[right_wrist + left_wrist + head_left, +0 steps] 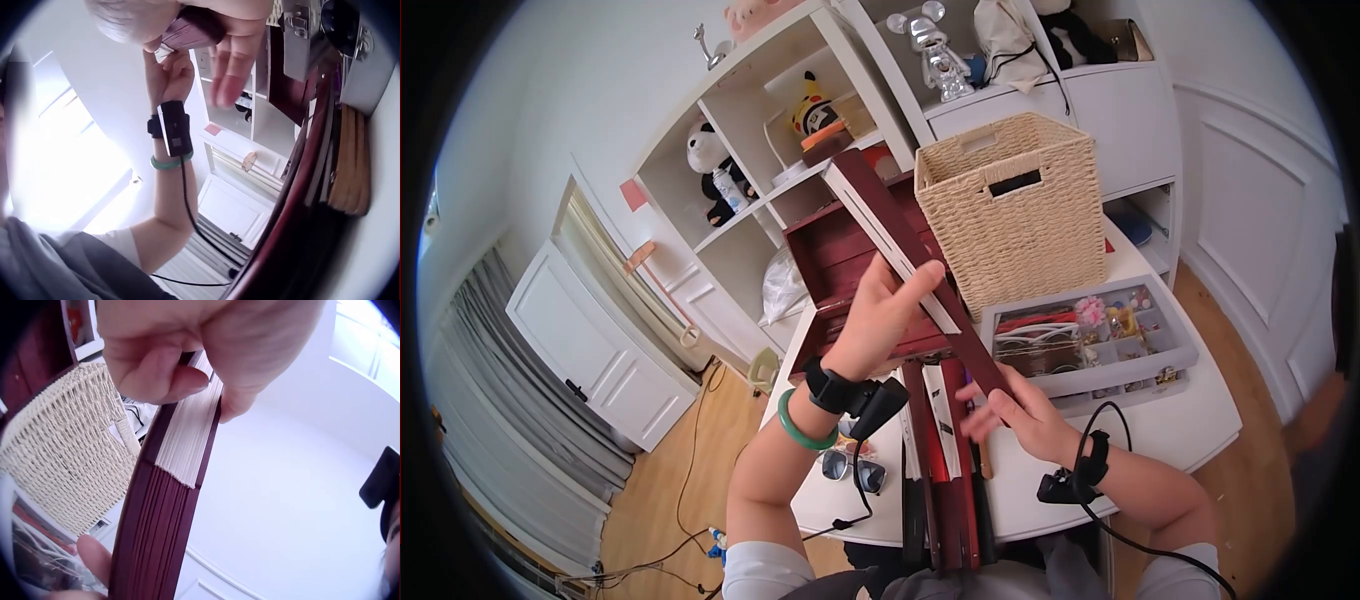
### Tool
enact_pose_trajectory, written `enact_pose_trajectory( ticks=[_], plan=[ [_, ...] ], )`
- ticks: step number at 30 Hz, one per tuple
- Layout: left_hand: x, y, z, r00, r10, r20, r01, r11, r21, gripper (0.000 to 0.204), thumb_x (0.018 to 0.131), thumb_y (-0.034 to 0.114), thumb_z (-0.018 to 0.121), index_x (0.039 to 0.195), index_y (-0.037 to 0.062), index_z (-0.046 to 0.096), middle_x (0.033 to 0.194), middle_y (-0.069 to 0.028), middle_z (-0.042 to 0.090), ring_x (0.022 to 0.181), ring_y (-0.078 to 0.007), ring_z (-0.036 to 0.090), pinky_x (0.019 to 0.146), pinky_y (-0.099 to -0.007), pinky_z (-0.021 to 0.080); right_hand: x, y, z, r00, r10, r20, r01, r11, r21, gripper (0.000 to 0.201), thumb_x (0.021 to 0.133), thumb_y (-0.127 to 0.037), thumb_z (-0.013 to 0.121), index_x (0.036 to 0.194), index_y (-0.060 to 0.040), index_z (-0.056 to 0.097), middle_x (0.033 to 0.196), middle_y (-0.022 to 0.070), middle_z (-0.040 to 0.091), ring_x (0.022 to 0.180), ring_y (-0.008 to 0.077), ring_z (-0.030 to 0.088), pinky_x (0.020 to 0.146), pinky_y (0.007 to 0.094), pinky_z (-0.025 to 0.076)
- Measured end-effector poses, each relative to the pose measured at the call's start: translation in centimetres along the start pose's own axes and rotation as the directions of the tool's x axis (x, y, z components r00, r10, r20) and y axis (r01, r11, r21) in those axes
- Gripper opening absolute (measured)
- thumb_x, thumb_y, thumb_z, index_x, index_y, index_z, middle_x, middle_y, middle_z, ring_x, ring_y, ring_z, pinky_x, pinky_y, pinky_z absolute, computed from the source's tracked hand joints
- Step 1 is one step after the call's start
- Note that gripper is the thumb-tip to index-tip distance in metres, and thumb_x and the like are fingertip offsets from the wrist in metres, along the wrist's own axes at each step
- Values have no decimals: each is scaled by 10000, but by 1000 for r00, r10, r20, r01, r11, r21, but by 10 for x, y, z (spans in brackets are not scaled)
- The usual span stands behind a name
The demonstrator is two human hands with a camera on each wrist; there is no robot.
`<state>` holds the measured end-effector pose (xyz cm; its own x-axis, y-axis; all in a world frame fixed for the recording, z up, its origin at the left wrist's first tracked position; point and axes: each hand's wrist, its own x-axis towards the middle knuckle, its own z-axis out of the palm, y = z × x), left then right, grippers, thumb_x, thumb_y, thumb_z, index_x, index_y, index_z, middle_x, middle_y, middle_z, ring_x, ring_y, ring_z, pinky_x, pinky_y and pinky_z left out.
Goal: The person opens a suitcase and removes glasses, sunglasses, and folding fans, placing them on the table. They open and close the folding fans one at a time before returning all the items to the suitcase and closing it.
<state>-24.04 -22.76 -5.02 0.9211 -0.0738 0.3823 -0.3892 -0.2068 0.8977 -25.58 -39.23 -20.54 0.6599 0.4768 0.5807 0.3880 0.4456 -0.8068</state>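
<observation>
A large folded fan with dark red sticks [970, 350] and pale pleats [187, 434] slants across the head view. My left hand [875, 315] grips its pleated part between thumb and fingers. At the fan's lower end is my right hand [1035, 420], holding it near the thumb while other fingers extend loosely; the right wrist view shows these fingers [237, 69] nearly straight beside the dark red end [194, 30]. Below, several long folded fans [945, 430] in red, black and white lie side by side at the table's front edge.
An open dark red box [855, 250] stands behind my left hand. To its right are a tall woven basket [1020, 230] and a clear-lidded case of trinkets [1090, 340]. Sunglasses [852, 470] lie on the white table [1190, 420] at left. Shelves [750, 110] stand behind.
</observation>
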Motion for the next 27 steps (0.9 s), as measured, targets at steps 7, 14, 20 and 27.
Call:
enact_pose_trajectory(
  ticks=[7, 14, 20, 27],
  plan=[
    [1, -10, 0, 989, -87, 116, 87, 996, 11, 397, 862, 264, 638, 1105, 15, 448, 799, -28, 562, 482, -41, 465, 403, -178, 371, 2, -13, -1, 971, 237, -27, -227, 951, 211, 339, 996, -285, 344, 1218, -42, 423, 787, 16, 474, 536, 40, 398, 478, 171, 331],
    [0, -10, 2, 987, -99, 129, 103, 994, -27, 384, 874, 221, 620, 1136, -2, 448, 852, -47, 585, 530, -56, 510, 462, -197, 452, 3, -6, -2, 968, 196, -157, -177, 976, 126, 275, 992, -296, 360, 1048, -52, 475, 722, -2, 463, 516, 35, 374, 454, 175, 310],
    [1, -16, 0, 987, -67, 144, 80, 993, -90, 360, 886, 180, 594, 1162, -3, 453, 890, -59, 574, 568, -77, 527, 486, -209, 467, 5, -10, -4, 936, 227, -268, -187, 968, 168, 291, 990, -323, 352, 1011, -59, 472, 685, 12, 494, 491, 44, 399, 434, 182, 325],
    [-9, -6, -12, 976, -52, 211, 81, 988, -133, 310, 927, 176, 516, 1172, 2, 440, 962, -94, 556, 742, -137, 591, 585, -258, 534, 11, -6, -18, 891, 165, -424, -109, 982, 152, 268, 993, -278, 341, 1017, -43, 469, 775, 54, 577, 551, 79, 507, 496, 215, 416]
  ],
)
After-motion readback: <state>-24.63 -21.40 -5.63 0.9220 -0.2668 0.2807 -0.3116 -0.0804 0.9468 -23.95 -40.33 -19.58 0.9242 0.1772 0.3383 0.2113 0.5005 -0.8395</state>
